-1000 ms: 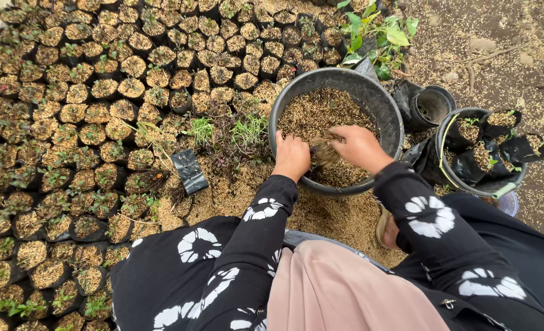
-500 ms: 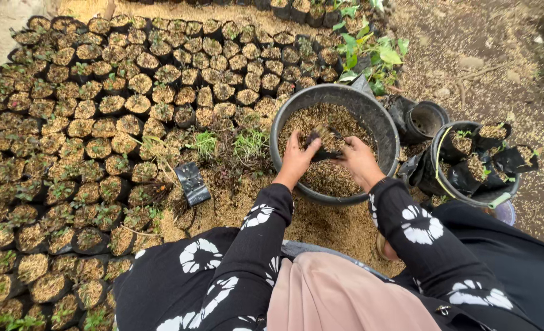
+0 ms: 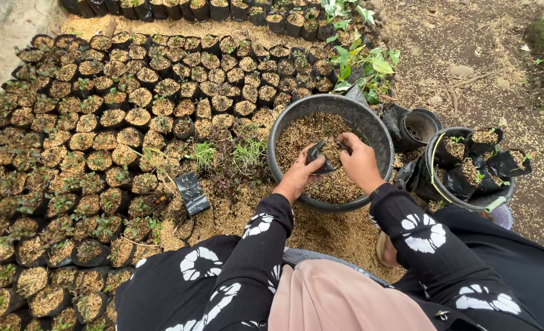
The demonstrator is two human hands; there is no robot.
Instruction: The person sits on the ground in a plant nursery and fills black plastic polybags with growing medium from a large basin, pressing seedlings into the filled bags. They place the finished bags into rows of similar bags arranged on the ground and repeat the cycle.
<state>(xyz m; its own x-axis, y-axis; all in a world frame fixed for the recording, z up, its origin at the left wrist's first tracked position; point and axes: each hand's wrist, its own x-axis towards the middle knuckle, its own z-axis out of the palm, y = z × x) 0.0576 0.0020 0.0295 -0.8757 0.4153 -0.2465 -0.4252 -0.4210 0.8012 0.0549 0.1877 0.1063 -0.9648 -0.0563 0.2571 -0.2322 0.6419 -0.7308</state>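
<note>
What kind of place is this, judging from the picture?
Most likely an outdoor plant nursery. Rows of small black grow bags with seedlings stand on the ground, and both hands fill another bag over a basin of husk-like medium.

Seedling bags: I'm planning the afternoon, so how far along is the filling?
Done: many rows of filled bags cover the ground. In hand: both hands, left and right, hold a small black bag, partly filled, over the tub of husk mix. Left: an empty bag lies nearby.
</note>
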